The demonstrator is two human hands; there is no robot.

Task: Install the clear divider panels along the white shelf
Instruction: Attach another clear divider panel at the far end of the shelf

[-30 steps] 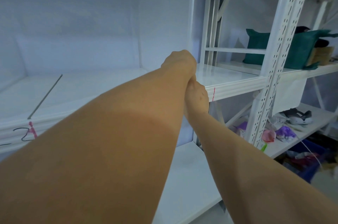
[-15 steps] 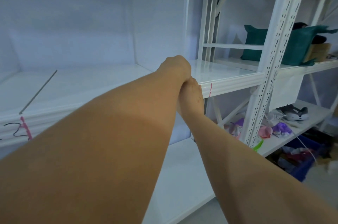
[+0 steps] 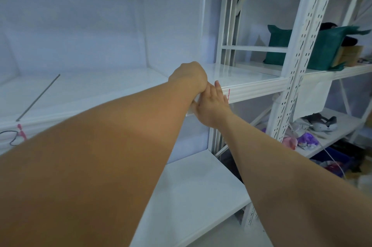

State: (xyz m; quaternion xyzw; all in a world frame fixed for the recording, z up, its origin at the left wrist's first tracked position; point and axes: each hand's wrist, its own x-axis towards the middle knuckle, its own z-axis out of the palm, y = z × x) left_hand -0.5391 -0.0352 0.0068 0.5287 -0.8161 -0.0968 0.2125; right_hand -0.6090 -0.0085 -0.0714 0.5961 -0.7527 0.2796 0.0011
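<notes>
A clear divider panel [image 3: 177, 25] stands upright on the white shelf [image 3: 241, 73], its front edge rising straight above my left hand. My left hand [image 3: 189, 76] is curled at the foot of that front edge, on the shelf's front corner; its fingers are hidden behind its back. Just below it, my right hand [image 3: 211, 105] lies flat against the shelf's front lip [image 3: 255, 89], fingers spread upward and thumb tucked under the lip. The two hands touch.
A thin grey rod [image 3: 38, 98] lies on the shelf at left, with pink and black marks [image 3: 20, 134] on the lip below. A red mark [image 3: 229, 93] sits right of my hands. A perforated white upright [image 3: 298, 55], green bag [image 3: 322, 47], shoes [image 3: 320, 122] and lower shelf [image 3: 191, 186] surround.
My right hand has come out from under the left and spread its fingers up onto the shelf's front lip. The left hand has stayed at the panel's foot.
</notes>
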